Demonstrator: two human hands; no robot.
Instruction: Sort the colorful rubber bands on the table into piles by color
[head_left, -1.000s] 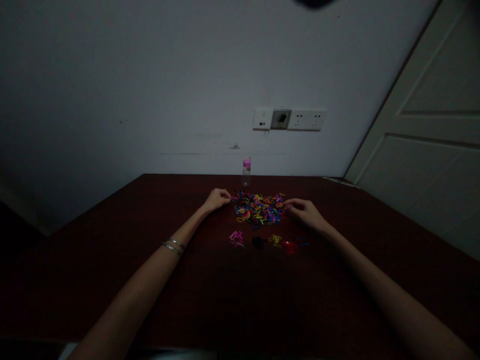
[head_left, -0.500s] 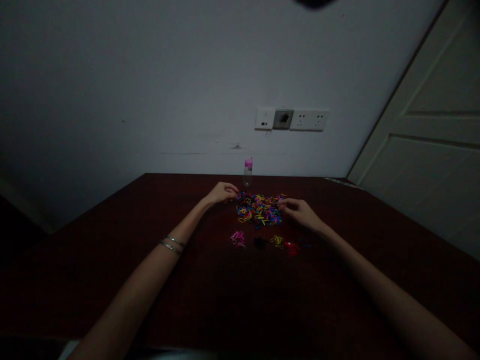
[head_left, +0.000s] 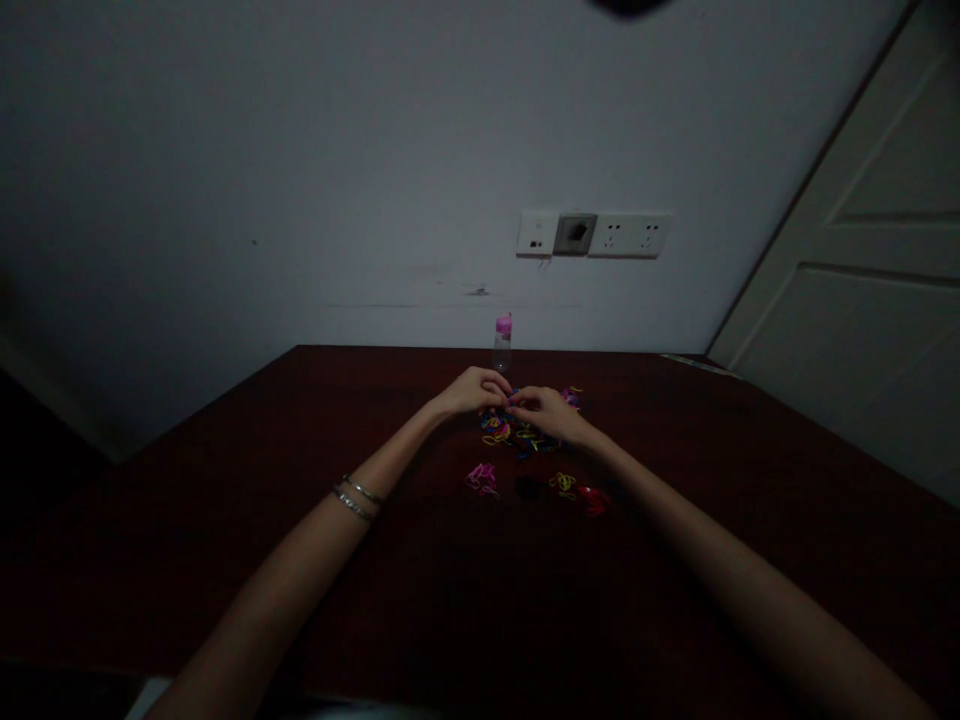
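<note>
A loose heap of small multicoloured rubber bands [head_left: 499,434] lies on the dark red table, partly covered by my hands. Over its far left part is my left hand [head_left: 476,391], its fingers bent and closed at the tips. My right hand [head_left: 553,414] reaches over the heap from the right, thumb and finger pinched. The fingertips of both hands nearly meet; whatever they pinch is too small and dark to make out. Closer to me sit separate little clusters: pink bands [head_left: 483,480], black bands [head_left: 527,488], yellow bands [head_left: 562,485] and red bands [head_left: 592,501].
Behind the heap a clear bottle with a pink cap [head_left: 502,345] stands upright near the wall. Wall sockets [head_left: 592,235] are above the table [head_left: 420,600]. A panelled door [head_left: 862,270] is at the right. The light is dim.
My right hand has moved left across the heap, up to my left hand. My left hand has shifted slightly right onto the heap. The view has tilted a little.
</note>
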